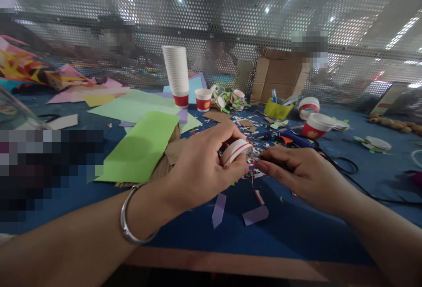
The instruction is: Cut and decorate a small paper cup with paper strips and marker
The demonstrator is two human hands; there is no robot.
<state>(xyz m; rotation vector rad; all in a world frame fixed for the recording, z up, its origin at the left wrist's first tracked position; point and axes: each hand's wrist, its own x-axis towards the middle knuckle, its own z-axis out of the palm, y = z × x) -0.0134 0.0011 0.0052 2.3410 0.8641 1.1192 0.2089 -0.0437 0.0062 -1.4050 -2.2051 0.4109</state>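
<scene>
My left hand (204,164) is closed round a cut ring from a red and white paper cup (235,150), held just above the blue table (198,230). A silver bangle (132,216) sits on that wrist. My right hand (296,170) is closed in a pinch right beside the ring, its fingertips at the ring's edge. A thin dark tool seems to lie under the fingers, but I cannot make it out. Small paper scraps (253,146) litter the table beneath both hands.
Green paper sheets (141,146) lie on cardboard at left. A tall stack of cups (176,74), single cups (203,99), a yellow-green holder (277,109), a cup on its side (316,125) and a black cord (346,168) stand beyond. Purple strips (219,210) lie near. A perforated metal screen (231,23) closes the back.
</scene>
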